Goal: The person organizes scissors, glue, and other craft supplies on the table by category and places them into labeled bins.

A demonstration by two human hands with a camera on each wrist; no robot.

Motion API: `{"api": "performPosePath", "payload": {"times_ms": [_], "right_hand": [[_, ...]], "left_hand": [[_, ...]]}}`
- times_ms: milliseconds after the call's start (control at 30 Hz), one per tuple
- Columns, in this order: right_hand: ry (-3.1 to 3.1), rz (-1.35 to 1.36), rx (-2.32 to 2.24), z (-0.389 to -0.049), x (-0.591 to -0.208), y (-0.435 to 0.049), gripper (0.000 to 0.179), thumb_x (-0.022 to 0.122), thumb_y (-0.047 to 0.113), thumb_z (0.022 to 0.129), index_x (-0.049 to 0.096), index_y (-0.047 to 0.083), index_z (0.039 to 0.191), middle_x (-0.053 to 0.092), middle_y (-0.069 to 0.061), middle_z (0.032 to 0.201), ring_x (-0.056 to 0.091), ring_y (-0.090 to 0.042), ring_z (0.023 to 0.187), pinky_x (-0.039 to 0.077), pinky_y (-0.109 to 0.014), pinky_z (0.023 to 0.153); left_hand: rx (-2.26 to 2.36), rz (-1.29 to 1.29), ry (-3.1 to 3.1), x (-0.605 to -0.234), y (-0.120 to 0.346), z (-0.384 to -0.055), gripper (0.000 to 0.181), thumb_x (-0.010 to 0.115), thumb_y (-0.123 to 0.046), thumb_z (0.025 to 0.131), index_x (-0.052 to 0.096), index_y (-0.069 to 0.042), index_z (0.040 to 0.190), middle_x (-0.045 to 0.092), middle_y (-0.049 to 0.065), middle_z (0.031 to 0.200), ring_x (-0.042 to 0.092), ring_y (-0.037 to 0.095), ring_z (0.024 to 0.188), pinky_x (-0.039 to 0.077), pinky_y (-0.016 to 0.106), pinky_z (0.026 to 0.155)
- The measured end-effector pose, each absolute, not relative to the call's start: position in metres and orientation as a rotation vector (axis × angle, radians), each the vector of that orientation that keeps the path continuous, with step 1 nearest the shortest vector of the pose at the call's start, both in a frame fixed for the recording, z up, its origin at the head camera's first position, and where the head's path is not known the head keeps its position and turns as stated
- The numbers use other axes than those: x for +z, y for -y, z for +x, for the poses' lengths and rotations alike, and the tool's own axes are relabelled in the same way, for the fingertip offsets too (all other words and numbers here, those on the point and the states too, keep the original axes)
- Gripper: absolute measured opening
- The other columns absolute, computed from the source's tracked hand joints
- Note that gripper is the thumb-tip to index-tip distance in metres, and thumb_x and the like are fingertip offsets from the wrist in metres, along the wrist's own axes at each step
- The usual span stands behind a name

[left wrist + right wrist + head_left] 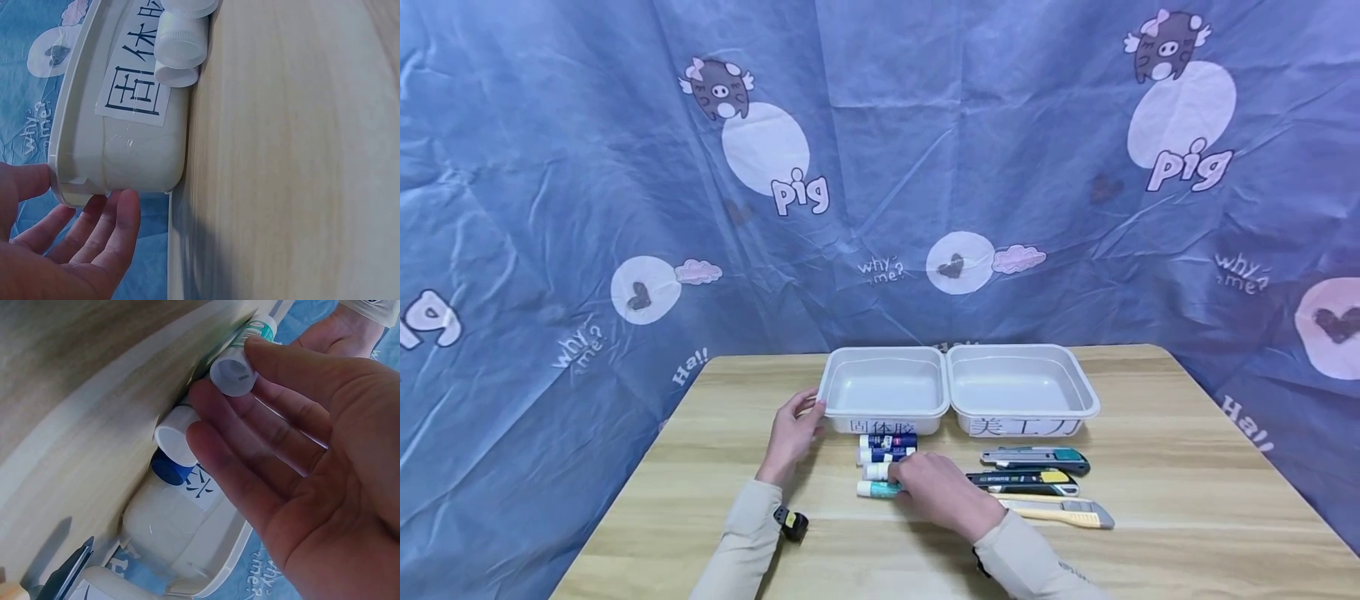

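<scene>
Several left fingers [127,219] beneath tub rim [65,125]; thumb [28,181] opposite

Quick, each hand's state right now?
Left hand: closed, holding the left white plastic bin at its end.
Right hand: around the teal glue stick; whether gripping cannot be told.

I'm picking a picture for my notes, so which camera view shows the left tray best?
The head view, since only there do you see the left tray inside and out. Left wrist shows its outer wall close up, with its label partly hidden; right wrist shows only its right end, partly covered.
</scene>
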State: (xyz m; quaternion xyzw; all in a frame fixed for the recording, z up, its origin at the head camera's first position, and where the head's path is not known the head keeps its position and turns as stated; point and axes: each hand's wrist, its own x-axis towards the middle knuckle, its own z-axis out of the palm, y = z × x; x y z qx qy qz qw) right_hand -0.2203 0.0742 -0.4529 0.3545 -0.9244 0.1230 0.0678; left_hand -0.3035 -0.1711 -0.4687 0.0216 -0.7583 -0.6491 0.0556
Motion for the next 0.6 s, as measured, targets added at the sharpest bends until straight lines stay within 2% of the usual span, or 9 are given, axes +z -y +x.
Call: {"api": "performPosePath", "payload": {"times_ms": [433, 600], "right_hand": [[2.777, 1.082, 0.362, -0.2216, -0.4526, -0.0756, 0.011, 0.081, 0.008, 0.083, 0.072, 0.014, 0.082, 0.063, 0.006, 0.070, 0.047, -0.004, 0.055, 0.046, -0.023, 0.051], [2.762, 1.092, 0.374, -0.2223, -0.4515, -0.0771, 0.010, 0.080, 0.006, 0.084, 0.072, 0.014, 0.083, 0.063, 0.007, 0.070, 0.046, -0.003, 0.056, 0.045, -0.021, 0.052]], "left_hand": [[-1.951, 0.055, 2.307, -0.4685, 0.1704, -0.3024, 0.040, 0.061, -0.010, 0.103, 0.056, 0.004, 0.140, 0.062, 0.030, 0.131, 0.072, 0.024, 0.098, 0.061, 0.046, 0.084], [-1.941, 0.060, 2.314, -0.4688, 0.1704, -0.3023, 0.040, 0.061, -0.010, 0.103, 0.056, 0.004, 0.140, 0.062, 0.030, 0.131, 0.072, 0.028, 0.100, 0.062, 0.044, 0.083]]}}
